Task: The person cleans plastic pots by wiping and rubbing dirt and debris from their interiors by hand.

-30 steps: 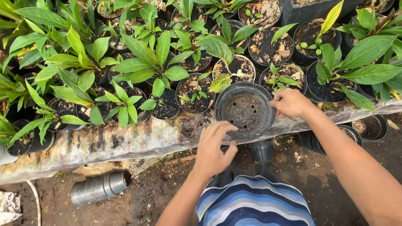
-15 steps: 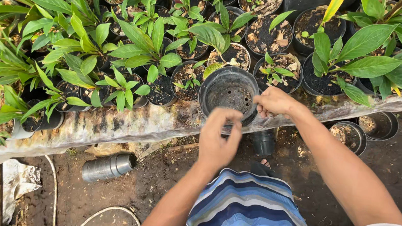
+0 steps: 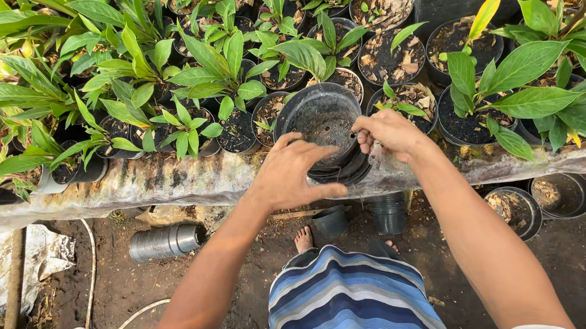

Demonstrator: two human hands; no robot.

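Observation:
A stack of empty black plastic pots (image 3: pixel 322 128) is tilted on its side on a low plastic-covered ledge (image 3: pixel 183 175), its mouth facing me. My right hand (image 3: pixel 387 132) pinches the rim of the inner pot at its right side. My left hand (image 3: pixel 292 175) wraps around the lower left of the stack, thumb under it. Inside the pot I see drain holes and traces of soil.
Many black pots with green leafy seedlings (image 3: pixel 191 96) crowd the bed behind the ledge. More empty pots (image 3: pixel 390 211) stand on the dirt ground by my foot (image 3: pixel 304 240), two soil-filled pots (image 3: pixel 543 202) to the right. A grey metal cylinder (image 3: pixel 165 240) and a hose lie at the left.
My left hand has risen from below the ledge and closed on the stack of pots. The stack has tipped more toward me. My view has shifted closer.

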